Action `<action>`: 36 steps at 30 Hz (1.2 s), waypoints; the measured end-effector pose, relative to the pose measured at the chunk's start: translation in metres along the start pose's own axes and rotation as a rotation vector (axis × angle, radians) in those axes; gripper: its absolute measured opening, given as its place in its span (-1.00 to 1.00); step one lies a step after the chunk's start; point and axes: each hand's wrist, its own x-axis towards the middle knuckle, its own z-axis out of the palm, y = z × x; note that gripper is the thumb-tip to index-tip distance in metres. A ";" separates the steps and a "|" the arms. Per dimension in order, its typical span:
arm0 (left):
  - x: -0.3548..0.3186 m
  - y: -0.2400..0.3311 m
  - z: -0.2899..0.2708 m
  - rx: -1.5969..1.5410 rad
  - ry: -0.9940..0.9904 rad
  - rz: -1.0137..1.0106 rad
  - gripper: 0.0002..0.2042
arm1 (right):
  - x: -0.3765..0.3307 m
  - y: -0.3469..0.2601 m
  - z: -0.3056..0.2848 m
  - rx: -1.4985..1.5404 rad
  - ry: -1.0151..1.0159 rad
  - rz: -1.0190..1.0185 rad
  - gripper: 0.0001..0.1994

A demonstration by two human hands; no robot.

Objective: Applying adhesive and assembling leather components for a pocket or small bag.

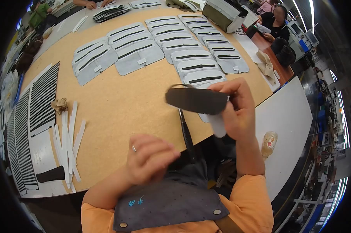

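My right hand (240,110) holds a dark oblong flat piece (197,100) above the table, pinching its right end between thumb and fingers. A thin dark curved strip (179,85) shows behind its far edge. Below it a pale grey rounded flap (218,126) hangs from the same grip. My left hand (150,159), with a ring on one finger, is over the table's near edge, apart from the piece. Its fingers are curled together, slightly blurred, and nothing shows in them. Between my hands, a black-handled tool (186,134) with a metal shaft juts over the table edge.
Grey panels with black strips (140,60) lie in overlapping rows across the tan tabletop (117,101). At left are white strips (70,136), sheets of black strips (43,101) and a dark offcut (50,174). A bottle (269,143) stands right. Other people work beyond the table.
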 end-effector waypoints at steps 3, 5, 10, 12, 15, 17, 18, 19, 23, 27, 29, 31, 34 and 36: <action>-0.007 0.023 -0.009 0.108 0.021 0.222 -0.73 | 0.000 0.016 0.051 0.255 -0.116 0.091 -0.87; -0.018 0.025 -0.012 0.140 0.006 0.178 -0.72 | -0.008 0.051 0.074 0.420 -0.165 0.336 -0.89; -0.051 -0.009 -0.009 0.305 -0.284 -0.504 -0.72 | -0.024 0.120 0.090 0.122 -0.490 0.603 -0.85; -0.068 -0.028 -0.005 0.321 -0.318 -0.540 -0.69 | -0.022 0.129 0.095 -0.057 -0.596 0.588 -0.83; -0.076 -0.040 0.000 0.295 -0.349 -0.574 -0.66 | -0.014 0.134 0.102 0.013 -0.518 0.551 -0.74; -0.078 -0.043 0.005 0.256 -0.346 -0.585 -0.65 | -0.012 0.135 0.105 -0.009 -0.523 0.563 -0.74; -0.079 -0.043 0.008 0.271 -0.344 -0.600 -0.65 | -0.011 0.135 0.106 -0.028 -0.524 0.570 -0.75; -0.080 -0.044 0.010 0.285 -0.342 -0.615 -0.65 | -0.011 0.135 0.107 -0.033 -0.527 0.573 -0.75; -0.083 -0.044 0.015 0.349 -0.331 -0.598 -0.63 | -0.008 0.126 0.112 0.134 -0.502 0.759 -0.71; -0.083 -0.043 0.016 0.349 -0.329 -0.632 -0.62 | 0.003 0.117 0.108 0.168 -0.583 0.994 -0.65; -0.080 -0.042 0.015 0.321 -0.331 -0.656 -0.61 | -0.009 0.128 0.104 0.021 -0.527 0.752 -0.67; -0.078 -0.042 0.015 0.304 -0.352 -0.703 -0.60 | -0.017 0.125 0.098 -0.115 -0.471 0.508 -0.69; -0.077 -0.042 0.016 0.320 -0.366 -0.712 -0.59 | -0.022 0.112 0.087 -0.458 -0.515 0.355 -0.74; -0.076 -0.042 0.017 0.324 -0.379 -0.717 -0.59 | -0.031 0.121 0.081 -0.578 -0.547 -0.046 -0.79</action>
